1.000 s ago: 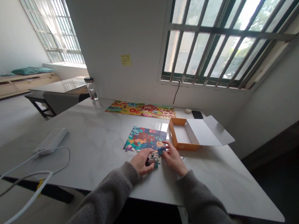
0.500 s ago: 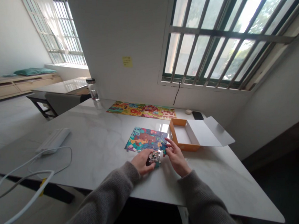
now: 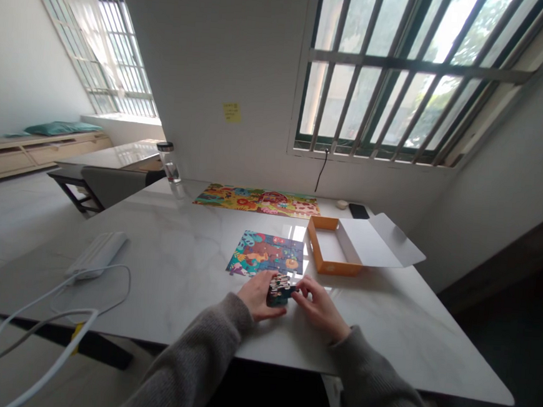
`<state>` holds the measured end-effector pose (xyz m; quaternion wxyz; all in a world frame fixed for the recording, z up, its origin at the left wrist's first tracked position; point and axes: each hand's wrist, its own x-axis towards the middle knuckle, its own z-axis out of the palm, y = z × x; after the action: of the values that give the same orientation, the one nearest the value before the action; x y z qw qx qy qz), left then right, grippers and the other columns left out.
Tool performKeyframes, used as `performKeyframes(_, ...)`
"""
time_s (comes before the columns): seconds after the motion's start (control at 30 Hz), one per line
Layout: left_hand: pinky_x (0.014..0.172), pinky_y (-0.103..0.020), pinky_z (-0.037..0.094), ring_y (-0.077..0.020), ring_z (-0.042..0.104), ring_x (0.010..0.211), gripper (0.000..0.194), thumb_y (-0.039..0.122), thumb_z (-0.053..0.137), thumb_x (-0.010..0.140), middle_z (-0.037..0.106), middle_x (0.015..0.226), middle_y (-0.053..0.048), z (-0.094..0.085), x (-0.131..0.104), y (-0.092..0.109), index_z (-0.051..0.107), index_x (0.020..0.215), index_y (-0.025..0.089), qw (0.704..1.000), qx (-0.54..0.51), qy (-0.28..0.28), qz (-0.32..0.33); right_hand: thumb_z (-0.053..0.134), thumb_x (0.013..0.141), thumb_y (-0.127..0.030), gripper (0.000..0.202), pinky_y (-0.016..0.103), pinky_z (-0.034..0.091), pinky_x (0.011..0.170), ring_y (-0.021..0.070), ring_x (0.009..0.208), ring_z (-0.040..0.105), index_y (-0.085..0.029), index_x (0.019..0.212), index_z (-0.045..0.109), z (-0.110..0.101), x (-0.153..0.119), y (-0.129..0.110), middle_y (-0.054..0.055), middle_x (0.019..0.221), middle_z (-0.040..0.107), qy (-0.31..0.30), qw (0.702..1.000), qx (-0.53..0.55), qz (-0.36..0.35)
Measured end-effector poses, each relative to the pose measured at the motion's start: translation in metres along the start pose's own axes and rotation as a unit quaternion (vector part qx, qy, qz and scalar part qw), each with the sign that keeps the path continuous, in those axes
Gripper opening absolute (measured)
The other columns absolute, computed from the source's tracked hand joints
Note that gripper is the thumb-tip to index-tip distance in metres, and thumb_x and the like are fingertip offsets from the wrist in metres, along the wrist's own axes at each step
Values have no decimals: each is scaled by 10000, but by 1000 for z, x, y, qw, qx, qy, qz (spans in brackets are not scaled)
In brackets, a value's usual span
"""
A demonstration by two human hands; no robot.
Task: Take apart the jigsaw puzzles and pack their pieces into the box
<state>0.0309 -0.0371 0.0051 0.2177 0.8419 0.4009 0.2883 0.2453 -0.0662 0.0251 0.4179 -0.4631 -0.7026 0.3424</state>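
My left hand (image 3: pixel 259 293) is wrapped round a stack of jigsaw puzzle pieces (image 3: pixel 280 290), whose pale edges face up. From the right, my right hand (image 3: pixel 318 306) pinches a dark puzzle piece (image 3: pixel 289 291) at the side of that stack; whether it is free of the stack I cannot tell. Just beyond both hands lies a joined section of jigsaw puzzle (image 3: pixel 267 253), flat on the white marbled table (image 3: pixel 175 284). It shows a brown shape, blue-green leaves and a dark blue right side.
An orange box (image 3: pixel 335 268) with a white inside stands open at the right. Along the wall lies a long colourful animal picture (image 3: pixel 257 200). A black phone (image 3: pixel 358 211), a clear bottle (image 3: pixel 170 164) and a white power strip (image 3: pixel 98 254) with cables are on the table.
My right hand has moved from the right edge of the joined puzzle back toward me, to the stack in my left hand. The left hand's thumb has opened out somewhat.
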Motion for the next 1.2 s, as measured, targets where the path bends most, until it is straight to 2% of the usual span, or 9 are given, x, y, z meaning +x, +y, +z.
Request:
performKeyframes(0.1,998,-480,462,-320,569,1101,714,455,748,699,580,1175,-132,3,-1,-4,450,1282,170,1000,5,1,6,607,848,-287,110,256,351,593,126,621,422,-186,813,582,6,-2,-1,-37,675,479,-50,998,-33,17)
performKeyframes(0.23,1020,-462,440,-298,547,1127,534,341,610,802,574,1192,-133,5,-1,-5,445,1275,156,1000,7,6,16,609,835,-271,126,240,339,562,116,599,436,-187,792,525,10,-4,-6,-37,676,506,-85,995,-31,38)
performKeyframes(0.33,998,-452,445,-290,552,1096,462,308,586,799,588,1154,-123,3,-1,-4,474,1222,160,1000,5,7,10,576,881,-323,136,247,370,577,127,611,468,-192,866,541,6,-3,-7,-30,699,534,-62,997,-28,27)
performKeyframes(0.43,977,-459,444,-290,556,1050,391,256,571,764,597,1088,-115,-3,-3,-6,507,1137,157,1000,14,21,-5,490,936,-342,167,281,429,649,159,685,535,-191,944,560,2,1,-3,15,796,608,13,998,-48,24)
performKeyframes(0.5,969,-459,446,-289,554,1033,381,224,564,729,594,1065,-111,-7,-5,-7,513,1100,158,999,16,35,-12,472,935,-297,162,321,464,743,195,804,580,-187,990,577,2,3,1,59,908,646,42,995,-90,13)
performKeyframes(0.6,950,-437,459,-277,552,1015,360,199,548,702,581,1042,-98,-13,-7,-9,514,1059,170,999,3,47,-19,486,900,-201,182,376,459,889,242,991,575,-191,1047,594,9,5,7,91,1015,656,34,986,-161,-34)
performKeyframes(0.7,949,-431,464,-273,544,1011,353,199,535,701,567,1039,-99,-15,-8,-7,509,1051,166,999,-15,38,-22,496,885,-161,251,405,445,943,261,1058,560,-191,1116,589,16,7,9,106,1077,659,24,976,-207,-63)
performKeyframes(1.07,1024,-457,438,-288,531,1098,424,220,533,724,555,1123,-128,-14,-9,-1,489,1139,147,999,-36,8,-17,525,897,-205,302,431,437,965,280,1087,573,-167,1188,597,20,33,14,133,1138,673,12,969,-247,-31)
performKeyframes(1.2,1044,-468,429,-296,529,1123,468,225,544,731,553,1155,-142,-12,-9,-2,482,1186,130,999,-33,6,-19,552,887,-267,290,442,436,966,267,1047,601,-195,1159,623,20,40,18,107,1113,693,18,982,-190,3)
